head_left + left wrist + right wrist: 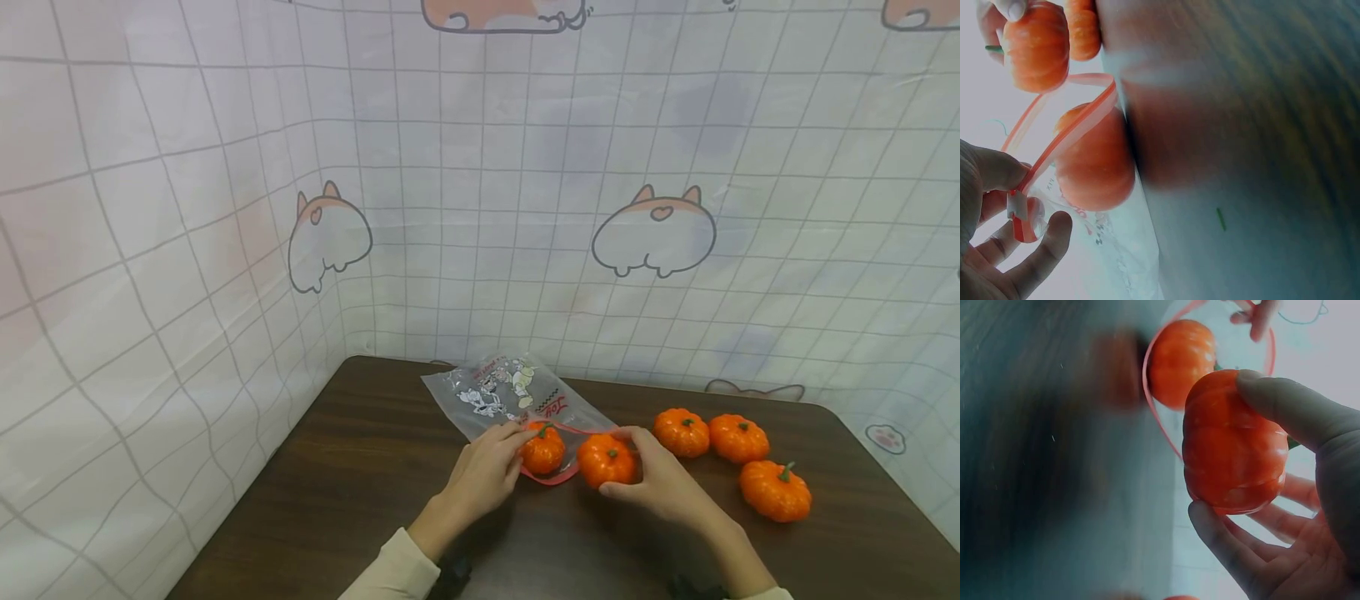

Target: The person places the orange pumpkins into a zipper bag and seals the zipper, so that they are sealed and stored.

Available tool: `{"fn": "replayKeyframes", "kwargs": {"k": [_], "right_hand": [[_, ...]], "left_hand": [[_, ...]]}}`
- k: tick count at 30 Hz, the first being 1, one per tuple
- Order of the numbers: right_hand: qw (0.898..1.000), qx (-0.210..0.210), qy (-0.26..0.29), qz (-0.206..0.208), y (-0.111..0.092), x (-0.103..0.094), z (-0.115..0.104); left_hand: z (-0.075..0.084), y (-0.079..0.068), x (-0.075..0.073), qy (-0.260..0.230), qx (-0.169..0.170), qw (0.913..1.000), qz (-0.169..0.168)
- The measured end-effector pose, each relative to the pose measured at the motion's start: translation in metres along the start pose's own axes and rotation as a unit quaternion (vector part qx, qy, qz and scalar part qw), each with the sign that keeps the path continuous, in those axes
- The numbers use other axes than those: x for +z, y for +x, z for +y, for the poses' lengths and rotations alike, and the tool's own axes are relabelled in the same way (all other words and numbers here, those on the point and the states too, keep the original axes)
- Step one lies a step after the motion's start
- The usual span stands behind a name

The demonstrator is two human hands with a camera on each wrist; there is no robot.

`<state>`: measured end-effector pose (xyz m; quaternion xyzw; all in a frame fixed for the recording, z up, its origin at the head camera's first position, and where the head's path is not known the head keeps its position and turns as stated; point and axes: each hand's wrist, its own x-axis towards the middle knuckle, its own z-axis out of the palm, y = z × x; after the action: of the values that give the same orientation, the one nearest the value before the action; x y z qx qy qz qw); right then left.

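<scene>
A clear zip bag point(495, 392) with printed cartoon figures and a red zip edge lies on the table, its mouth spread toward me. One small orange pumpkin point(542, 451) sits just inside that mouth. My left hand point(486, 467) pinches the red edge point(1063, 140) near its white slider point(1016, 204), at the mouth's left side. Between thumb and fingers, my right hand point(663, 479) holds a second orange pumpkin point(1235, 444), close to the right side of the opening. The green stem of the held pumpkin points up in the head view.
To the right on the dark wooden table point(360, 467) stand three more pumpkins: one point(681, 432) nearest the bag, another point(738, 438) beside it, and a third point(776, 492) closer to me. A white gridded curtain point(480, 183) hangs behind and at the left.
</scene>
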<state>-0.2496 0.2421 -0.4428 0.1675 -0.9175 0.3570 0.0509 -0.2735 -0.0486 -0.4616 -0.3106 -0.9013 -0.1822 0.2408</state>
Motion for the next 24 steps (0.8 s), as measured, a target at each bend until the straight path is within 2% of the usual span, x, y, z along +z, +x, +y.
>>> {"fn": "replayKeyframes", "kwargs": {"k": [5, 15, 24], "right_hand": [[1.000, 0.004, 0.005, -0.011, 0.003, 0.008, -0.005], [1.000, -0.014, 0.002, -0.011, 0.008, 0.025, -0.014], [1.000, 0.004, -0.015, -0.008, 0.010, 0.033, -0.019]], "left_hand": [[0.000, 0.000, 0.000, 0.003, -0.003, 1.0000, -0.002], [-0.001, -0.001, 0.001, 0.008, 0.008, 0.9999, 0.005], [0.000, 0.000, 0.003, 0.000, 0.020, 0.9997, 0.015]]}}
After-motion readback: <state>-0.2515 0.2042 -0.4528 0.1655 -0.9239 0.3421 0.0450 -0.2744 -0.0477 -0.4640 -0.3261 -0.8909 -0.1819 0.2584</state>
